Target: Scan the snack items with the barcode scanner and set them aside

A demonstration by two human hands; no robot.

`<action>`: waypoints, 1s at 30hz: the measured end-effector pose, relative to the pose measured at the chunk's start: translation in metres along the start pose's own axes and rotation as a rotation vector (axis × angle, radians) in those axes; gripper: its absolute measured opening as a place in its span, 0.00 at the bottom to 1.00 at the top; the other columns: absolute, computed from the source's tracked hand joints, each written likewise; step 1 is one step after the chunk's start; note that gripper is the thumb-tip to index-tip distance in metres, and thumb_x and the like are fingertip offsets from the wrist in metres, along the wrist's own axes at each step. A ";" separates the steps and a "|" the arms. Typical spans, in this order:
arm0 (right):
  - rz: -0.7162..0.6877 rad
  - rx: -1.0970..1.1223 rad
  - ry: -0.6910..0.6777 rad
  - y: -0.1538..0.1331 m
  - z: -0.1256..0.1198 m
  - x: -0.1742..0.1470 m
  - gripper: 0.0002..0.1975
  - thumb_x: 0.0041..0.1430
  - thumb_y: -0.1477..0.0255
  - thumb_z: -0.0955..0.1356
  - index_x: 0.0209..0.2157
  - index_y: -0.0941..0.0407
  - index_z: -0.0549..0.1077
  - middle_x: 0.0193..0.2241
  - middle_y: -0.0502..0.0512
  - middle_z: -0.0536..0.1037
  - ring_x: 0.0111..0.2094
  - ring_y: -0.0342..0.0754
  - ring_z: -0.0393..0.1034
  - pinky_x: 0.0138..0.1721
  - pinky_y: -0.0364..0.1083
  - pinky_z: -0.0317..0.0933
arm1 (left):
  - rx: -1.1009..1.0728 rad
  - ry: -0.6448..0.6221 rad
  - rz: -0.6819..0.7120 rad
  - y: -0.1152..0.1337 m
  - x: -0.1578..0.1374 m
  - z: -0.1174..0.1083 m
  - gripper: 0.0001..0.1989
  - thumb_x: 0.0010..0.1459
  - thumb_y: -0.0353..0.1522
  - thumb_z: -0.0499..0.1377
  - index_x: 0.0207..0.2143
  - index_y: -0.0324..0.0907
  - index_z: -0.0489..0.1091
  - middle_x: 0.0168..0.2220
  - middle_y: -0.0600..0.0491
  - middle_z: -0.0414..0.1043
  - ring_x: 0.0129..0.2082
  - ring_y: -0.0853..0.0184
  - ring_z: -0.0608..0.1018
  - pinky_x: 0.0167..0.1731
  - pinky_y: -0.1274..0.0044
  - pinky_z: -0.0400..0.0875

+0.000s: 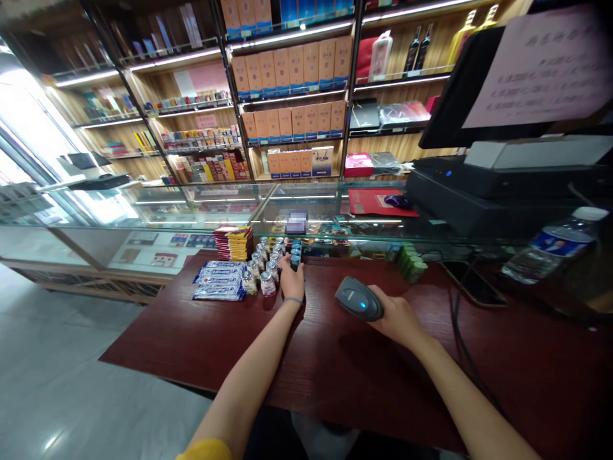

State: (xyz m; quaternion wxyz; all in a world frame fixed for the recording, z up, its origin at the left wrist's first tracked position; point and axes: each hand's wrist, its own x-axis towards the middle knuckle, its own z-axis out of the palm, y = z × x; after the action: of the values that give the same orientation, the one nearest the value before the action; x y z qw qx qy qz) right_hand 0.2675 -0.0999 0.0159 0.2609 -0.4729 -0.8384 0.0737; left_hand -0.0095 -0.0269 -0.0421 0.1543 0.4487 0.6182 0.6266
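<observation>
My right hand (396, 316) is wrapped round the handle of a grey barcode scanner (360, 299), held above the dark red counter with its blue light on. My left hand (292, 280) reaches forward on the counter, its fingers closed about a small dark blue container (295, 260) at the near end of a row of similar ones. Just left of that hand stand rows of small clear jars (269, 283) with silvery lids. Beyond them lie blue-and-white packets (219, 281) and a stack of red and yellow packets (234, 243).
Green cylindrical packs (412, 265) stand right of centre, near a phone (474, 284), dark cables and a water bottle (550, 248). A monitor (479, 96) rises at the upper right. A glass display case (215, 203) borders the counter's far side, with a mouse (398, 201) on top.
</observation>
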 end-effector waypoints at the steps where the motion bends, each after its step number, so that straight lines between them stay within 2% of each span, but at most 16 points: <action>1: 0.000 0.001 0.001 0.000 0.000 0.000 0.20 0.48 0.72 0.69 0.46 0.48 0.70 0.32 0.50 0.84 0.32 0.57 0.81 0.29 0.45 0.64 | -0.009 0.004 -0.003 0.000 0.000 0.000 0.22 0.59 0.28 0.62 0.53 0.44 0.60 0.59 0.38 0.69 0.61 0.56 0.72 0.60 0.63 0.65; 8: -0.007 -0.002 0.013 0.001 0.002 0.000 0.20 0.49 0.72 0.69 0.46 0.48 0.70 0.31 0.50 0.84 0.32 0.56 0.81 0.29 0.44 0.64 | -0.038 0.000 -0.014 0.001 0.001 -0.001 0.23 0.59 0.27 0.62 0.54 0.44 0.59 0.60 0.38 0.68 0.62 0.57 0.71 0.61 0.64 0.64; 14: -0.065 -0.022 0.038 0.005 0.003 -0.001 0.19 0.51 0.71 0.68 0.46 0.49 0.69 0.30 0.50 0.83 0.31 0.56 0.81 0.28 0.44 0.63 | -0.026 -0.047 0.023 0.006 -0.001 -0.003 0.32 0.59 0.27 0.62 0.63 0.43 0.54 0.66 0.39 0.61 0.67 0.58 0.65 0.64 0.66 0.61; 18: -0.056 -0.029 0.060 0.009 0.005 -0.001 0.20 0.51 0.71 0.69 0.47 0.49 0.69 0.30 0.50 0.83 0.31 0.57 0.81 0.28 0.44 0.63 | 0.012 -0.029 0.148 0.008 -0.003 -0.004 0.36 0.59 0.31 0.64 0.67 0.44 0.53 0.67 0.40 0.58 0.68 0.55 0.62 0.67 0.64 0.56; 23: -0.007 0.000 0.132 0.012 0.004 -0.001 0.20 0.52 0.68 0.69 0.48 0.50 0.69 0.32 0.53 0.84 0.34 0.58 0.81 0.30 0.45 0.64 | 0.092 0.019 0.374 0.015 -0.007 -0.008 0.37 0.61 0.36 0.64 0.68 0.42 0.53 0.69 0.39 0.54 0.70 0.53 0.57 0.69 0.60 0.51; 25: 0.026 0.014 0.165 0.014 0.000 0.000 0.18 0.52 0.67 0.69 0.46 0.51 0.70 0.32 0.54 0.84 0.35 0.59 0.82 0.30 0.45 0.64 | 0.116 0.048 0.475 0.018 -0.011 -0.009 0.35 0.62 0.37 0.63 0.67 0.42 0.54 0.69 0.37 0.53 0.70 0.53 0.57 0.68 0.59 0.52; 27: 0.089 0.017 0.214 0.019 -0.006 0.001 0.17 0.52 0.66 0.68 0.45 0.52 0.70 0.31 0.55 0.84 0.36 0.61 0.81 0.30 0.45 0.64 | 0.114 0.047 0.582 0.023 -0.016 -0.008 0.31 0.62 0.36 0.62 0.65 0.42 0.58 0.67 0.37 0.57 0.69 0.53 0.60 0.67 0.58 0.55; 30: 0.220 0.013 0.292 0.029 -0.017 0.002 0.17 0.52 0.64 0.69 0.44 0.52 0.71 0.30 0.57 0.83 0.36 0.63 0.81 0.31 0.47 0.65 | 0.094 -0.014 0.695 0.034 -0.024 0.002 0.27 0.63 0.34 0.61 0.63 0.43 0.61 0.62 0.38 0.63 0.65 0.54 0.65 0.64 0.58 0.60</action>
State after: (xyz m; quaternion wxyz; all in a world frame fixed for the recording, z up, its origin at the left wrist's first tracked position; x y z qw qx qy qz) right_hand 0.2972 -0.0851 0.0204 0.3733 -0.5656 -0.7344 0.0376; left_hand 0.0175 -0.0495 -0.0203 -0.0848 0.6432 0.4558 0.6094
